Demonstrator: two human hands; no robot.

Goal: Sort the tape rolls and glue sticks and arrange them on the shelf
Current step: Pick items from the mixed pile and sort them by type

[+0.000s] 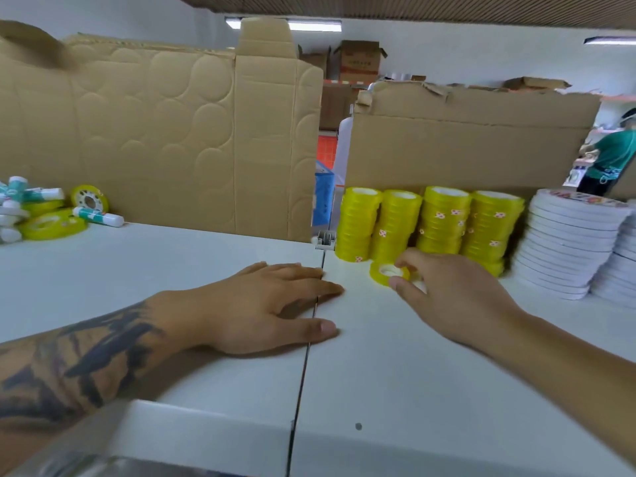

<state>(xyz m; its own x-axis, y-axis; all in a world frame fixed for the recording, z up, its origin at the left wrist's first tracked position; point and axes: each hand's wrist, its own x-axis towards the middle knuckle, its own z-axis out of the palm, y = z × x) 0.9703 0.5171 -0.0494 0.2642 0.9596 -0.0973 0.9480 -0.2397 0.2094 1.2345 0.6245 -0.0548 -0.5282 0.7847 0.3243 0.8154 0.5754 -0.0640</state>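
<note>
Head view, shelf: a white shelf surface [206,256] runs across the frame, split by a dark seam just right of centre.
Head view, left hand: the left hand [261,304] lies flat on the shelf, palm down, fingers spread and reaching across the seam; it grips nothing. The forearm behind it carries a dark tattoo.
Head view, right hand: the right hand [444,290] reaches in from the right, thumb and fingertips closed around a single yellow tape roll [387,271].
Head view, single yellow tape roll: it lies flat on the shelf right of the seam, just in front of the yellow stacks; whether it is lifted off the surface I cannot tell.
Head view, yellow tape stacks: four upright columns of yellow tape rolls [430,223] stand side by side against the right cardboard panel [464,149].
Head view, white tape stacks: a tall, slightly leaning stack of white tape rolls [568,242] stands just right of the yellow columns, with more white rolls at the frame edge.
Head view, unsorted pile: at far left, well apart from the hands, glue sticks [98,216] with white and teal labels lie mixed with loose yellow rolls [51,228]; one roll [89,199] stands on edge against the left cardboard sheet [155,132].
Head view, background: cardboard boxes [359,60] sit behind the panels, and a person in a green top [611,160] stands at far right.
</note>
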